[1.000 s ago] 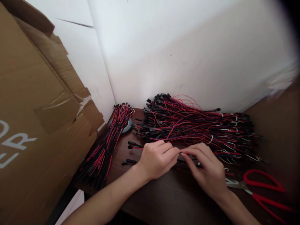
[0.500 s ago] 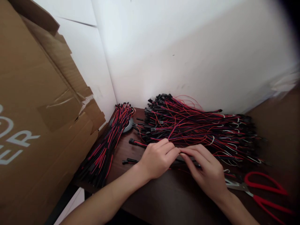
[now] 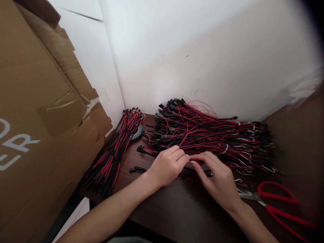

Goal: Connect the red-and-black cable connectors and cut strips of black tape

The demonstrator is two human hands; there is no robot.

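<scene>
My left hand (image 3: 167, 166) and my right hand (image 3: 218, 179) meet fingertip to fingertip on the dark brown table (image 3: 177, 209). Both pinch a thin red-and-black wire lead (image 3: 199, 170) lying along the front edge of a big heap of red and black wires with black connectors (image 3: 210, 136). Two loose leads with black plugs (image 3: 138, 168) stick out left of my left hand. A second, tidier bundle of red-black wires (image 3: 115, 152) lies at the table's left edge.
Red-handled scissors (image 3: 274, 202) lie on the table to the right of my right wrist. A large cardboard box (image 3: 43, 118) stands at the left, close to the table. White walls (image 3: 202, 57) form a corner behind the wires.
Both hands stay pinched together on the lead and shift slightly up and left in the view; the camera has moved a little. The piles are unchanged.
</scene>
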